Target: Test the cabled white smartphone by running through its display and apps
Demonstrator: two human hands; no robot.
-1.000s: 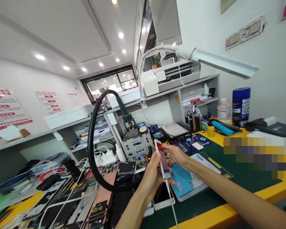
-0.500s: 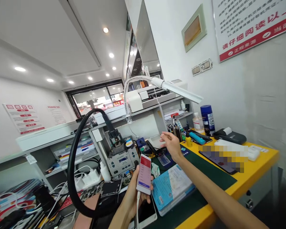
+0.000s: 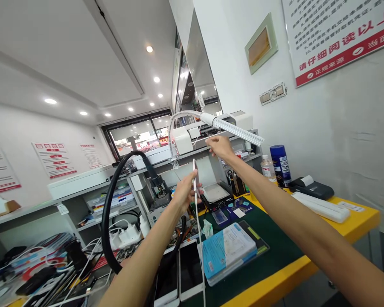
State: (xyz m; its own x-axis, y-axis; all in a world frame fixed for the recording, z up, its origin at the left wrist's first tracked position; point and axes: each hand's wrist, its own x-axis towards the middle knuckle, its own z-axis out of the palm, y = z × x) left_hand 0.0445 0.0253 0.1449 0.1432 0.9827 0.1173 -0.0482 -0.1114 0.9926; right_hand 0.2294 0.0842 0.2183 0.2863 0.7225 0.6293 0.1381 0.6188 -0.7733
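Standing lengthwise nearly upright, the phone (image 3: 194, 177) is clamped in the left hand (image 3: 184, 190), below and left of the right hand (image 3: 222, 148), whose curled fingers look apart.

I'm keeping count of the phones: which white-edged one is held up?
The phone in the left hand, nearly edge-on, with a white cable at its lower end; the other two phones lie below, screens dark.

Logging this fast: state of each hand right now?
Left hand: closed around the phone, seen edge-on.
Right hand: in the air, fingers partly curled, no object visible in it.
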